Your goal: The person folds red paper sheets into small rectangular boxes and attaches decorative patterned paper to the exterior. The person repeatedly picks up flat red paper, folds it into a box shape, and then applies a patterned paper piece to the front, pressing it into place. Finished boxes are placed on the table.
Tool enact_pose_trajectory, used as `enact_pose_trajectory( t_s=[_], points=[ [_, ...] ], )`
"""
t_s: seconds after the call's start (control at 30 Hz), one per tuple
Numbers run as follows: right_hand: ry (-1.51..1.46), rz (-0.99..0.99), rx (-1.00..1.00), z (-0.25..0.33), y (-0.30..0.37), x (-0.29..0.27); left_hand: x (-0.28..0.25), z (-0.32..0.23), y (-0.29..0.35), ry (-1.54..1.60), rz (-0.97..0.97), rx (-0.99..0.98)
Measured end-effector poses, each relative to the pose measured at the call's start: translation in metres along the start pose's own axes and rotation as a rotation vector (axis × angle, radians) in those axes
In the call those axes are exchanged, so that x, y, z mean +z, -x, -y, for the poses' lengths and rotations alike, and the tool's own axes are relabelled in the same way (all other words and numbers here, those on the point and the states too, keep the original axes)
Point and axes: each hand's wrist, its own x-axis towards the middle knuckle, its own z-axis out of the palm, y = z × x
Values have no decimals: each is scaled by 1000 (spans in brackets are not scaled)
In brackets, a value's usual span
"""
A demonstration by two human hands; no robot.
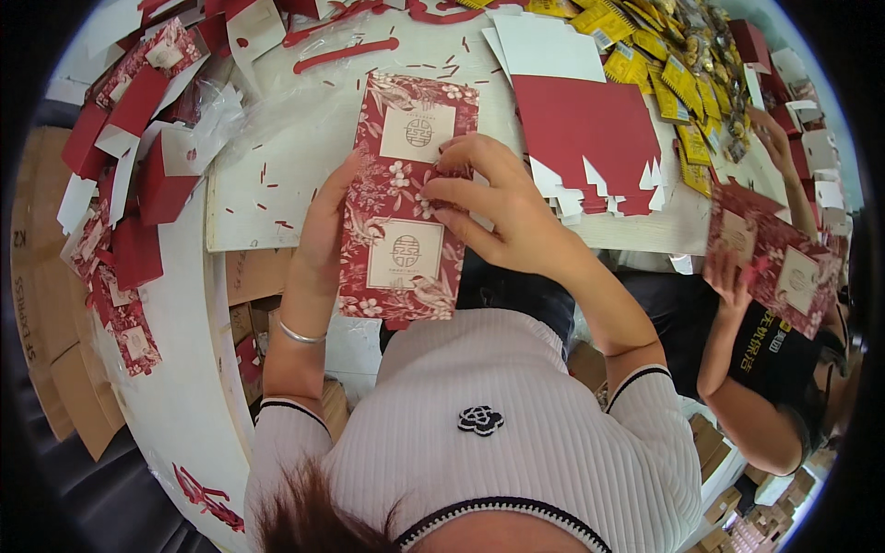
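Note:
A red gift box (402, 253) with pale flowers, birds and two cream panels is held up in front of my chest, long side upright. My left hand (323, 221) grips its left edge, with most of the fingers hidden behind it. From the right, my right hand (502, 207) reaches across the box's edge; its bent fingers press on the middle of the face, between the two panels. Whether those fingertips pinch a small part there I cannot tell. A little red shows under the box's lower edge.
Stacked red and white card sheets (590, 129) lie on the white table (263, 207). Yellow packets (678, 83) are heaped at the far right. Red boxes (161, 175) crowd the left. Beside me on the right, another person's hand (728, 276) holds a similar box (774, 258).

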Motion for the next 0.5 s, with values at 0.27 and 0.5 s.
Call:
enact_pose_trajectory(
  t_s=[0.27,0.5],
  points=[
    [315,-51,140,21,6,15,16,37,-8,-65,-12,136],
    [93,-8,298,3,-16,-9,2,35,-23,-39,-121,43]
  ],
)
